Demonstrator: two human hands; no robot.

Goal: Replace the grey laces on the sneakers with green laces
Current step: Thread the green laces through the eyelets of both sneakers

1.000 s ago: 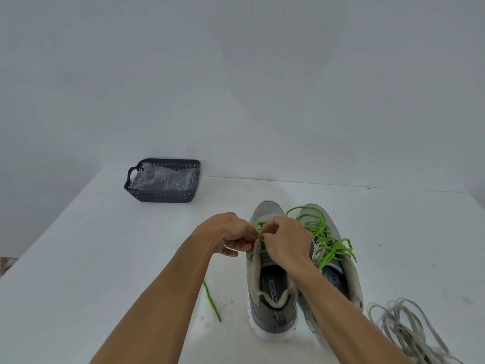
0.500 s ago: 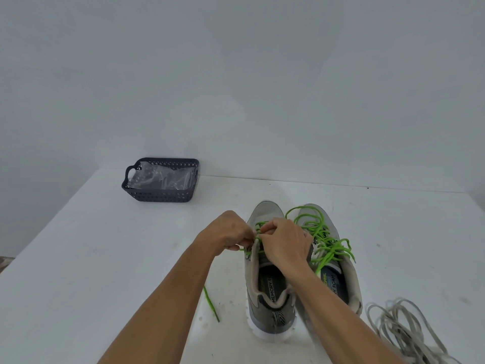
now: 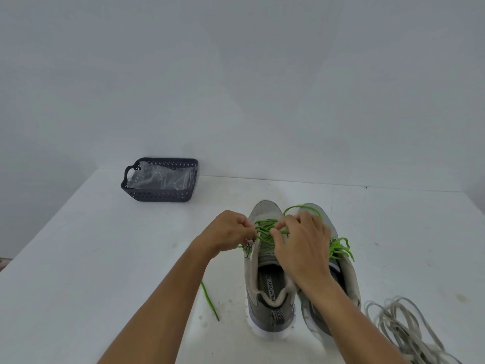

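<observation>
Right hand (image 3: 301, 248) has opened out since a moment ago, fingers now spread over the left sneaker (image 3: 267, 279), thumb and forefinger pinching green lace (image 3: 265, 229). Left hand (image 3: 228, 231) curled, pinching same lace. Sneakers side by side mid-bench (image 3: 78, 258); limp grey laces (image 3: 404, 332) heaped at right.

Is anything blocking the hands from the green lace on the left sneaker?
No. The left hand and right hand are already on the green lace over the left sneaker.
</observation>
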